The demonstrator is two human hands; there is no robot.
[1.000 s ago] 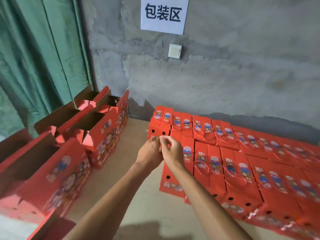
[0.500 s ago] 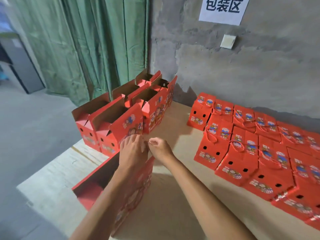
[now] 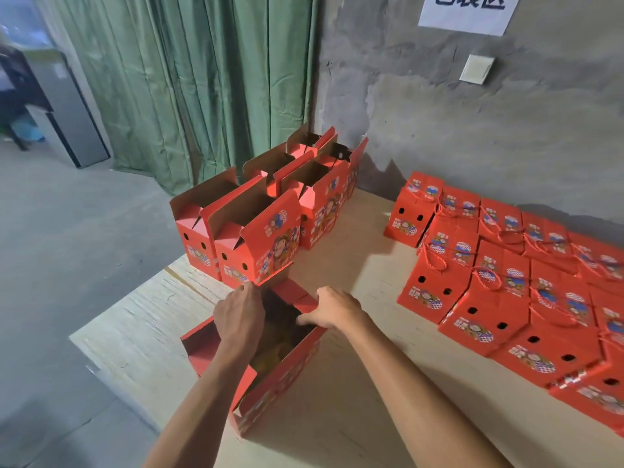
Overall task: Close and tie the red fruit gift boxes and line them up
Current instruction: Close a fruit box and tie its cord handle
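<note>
An open red gift box (image 3: 280, 383) stands on the plywood table (image 3: 358, 265) right in front of me, with yellowish fruit dimly visible inside. My left hand (image 3: 239, 315) grips the top edge of its left flap. My right hand (image 3: 332, 309) holds the right wall's top edge, thumb inside the box. To the right, several closed boxes (image 3: 489, 298) tied with red cord lie in rows against the wall.
Several more open red boxes (image 3: 256, 238) stand in a line behind the one I hold, reaching back to the wall. The table's left edge (image 3: 111, 352) drops to a concrete floor. A green curtain (image 3: 202, 79) hangs behind, a grey cabinet (image 3: 67, 113) far left.
My view swung left, away from the closed rows. Both hands left a tied box's cord, came to the nearest open box and spread apart onto its two sides.
</note>
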